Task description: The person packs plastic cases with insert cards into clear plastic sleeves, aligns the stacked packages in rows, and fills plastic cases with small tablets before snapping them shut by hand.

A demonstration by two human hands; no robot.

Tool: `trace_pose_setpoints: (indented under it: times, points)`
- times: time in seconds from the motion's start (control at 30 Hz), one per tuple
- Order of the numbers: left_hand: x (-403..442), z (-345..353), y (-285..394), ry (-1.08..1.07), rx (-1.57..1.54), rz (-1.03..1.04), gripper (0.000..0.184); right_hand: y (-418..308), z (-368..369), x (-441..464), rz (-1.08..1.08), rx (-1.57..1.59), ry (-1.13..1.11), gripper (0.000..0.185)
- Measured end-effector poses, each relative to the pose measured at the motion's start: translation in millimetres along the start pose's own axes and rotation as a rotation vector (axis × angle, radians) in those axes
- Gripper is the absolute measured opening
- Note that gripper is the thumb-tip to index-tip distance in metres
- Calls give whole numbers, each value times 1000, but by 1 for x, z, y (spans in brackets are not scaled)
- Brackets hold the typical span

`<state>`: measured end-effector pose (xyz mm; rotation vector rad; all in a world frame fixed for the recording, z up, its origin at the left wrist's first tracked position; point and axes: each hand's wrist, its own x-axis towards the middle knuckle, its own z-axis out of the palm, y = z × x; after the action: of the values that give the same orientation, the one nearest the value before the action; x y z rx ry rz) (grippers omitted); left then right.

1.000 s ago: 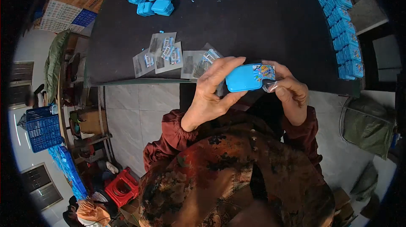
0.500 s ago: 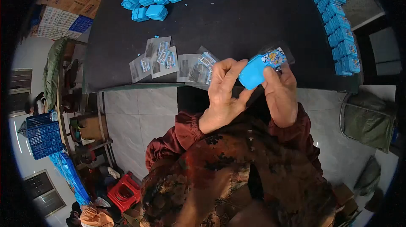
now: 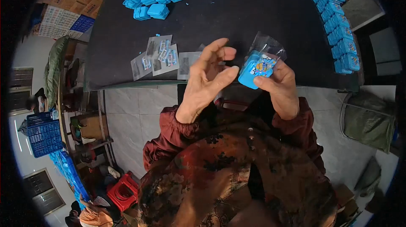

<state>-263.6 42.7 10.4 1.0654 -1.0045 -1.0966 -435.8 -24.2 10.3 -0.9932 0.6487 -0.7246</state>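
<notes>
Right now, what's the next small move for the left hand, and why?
I'd probably bring the left hand in to catch the loose edge of the clear film. The right hand alone holds the blue case, the film sticks up beyond it, and the left hand is open and holding nothing, just beside the case.

light-blue case (image 3: 247,77) under a multicoloured print (image 3: 263,67), bright blue boxes (image 3: 158,11), black tabletop (image 3: 237,20), maroon sleeve cuffs (image 3: 296,122), dark garment (image 3: 198,163) patterned in red and tan, red stool (image 3: 124,193)
</notes>
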Motion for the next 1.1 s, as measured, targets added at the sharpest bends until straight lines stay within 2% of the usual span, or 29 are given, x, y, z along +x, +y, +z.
trace_pose_setpoints:
  times: [0.07, 0.13, 0.17, 0.23, 0.27, 0.3, 0.37, 0.7, 0.8, 0.87, 0.9, 0.97, 1.03, 1.1]
  points:
    - [2, 6, 6, -103, -12, -119, 56, -1, 1, 2, 6, -62, -32, 46]
    - [4, 16, 7, -88, -108, -82, 50, 1, -1, 4, -75, -166, -115, 63]
    - [6, 16, 7, -61, -145, -133, 43, 3, -2, 3, -76, -167, -116, 63]
    - [9, 15, 4, -33, -183, -183, 38, 5, -2, 0, -473, -698, 58, 87]
    - [10, 16, 0, 4, -239, -191, 34, 6, 1, -3, -544, -812, 92, 105]
    - [10, 17, -2, 40, -295, -200, 31, 10, 1, -3, -542, -813, 90, 105]
    - [8, 23, -5, 51, -324, -201, 30, 22, -1, -2, -699, -929, 207, 107]
    - [-4, 37, -12, 118, -423, -231, 29, 22, -1, -7, -576, -807, 251, 106]
    - [-7, 35, -13, 104, -450, -282, 28, 14, 0, -6, -604, -880, 214, 104]
    - [-9, 33, -15, 76, -466, -336, 28, 10, -4, -3, -746, -912, 83, 99]
    - [-9, 32, -17, 41, -473, -341, 29, 10, -9, -2, -746, -912, 83, 99]
    - [-8, 31, -18, 9, -481, -347, 30, 13, -18, -1, -736, -903, -105, 104]
    - [-3, 29, -15, -26, -582, -381, 32, 9, -16, -4, -702, -914, -105, 104]
    - [0, 32, -14, -14, -533, -360, 32, 6, -15, -6, -672, -925, -105, 103]
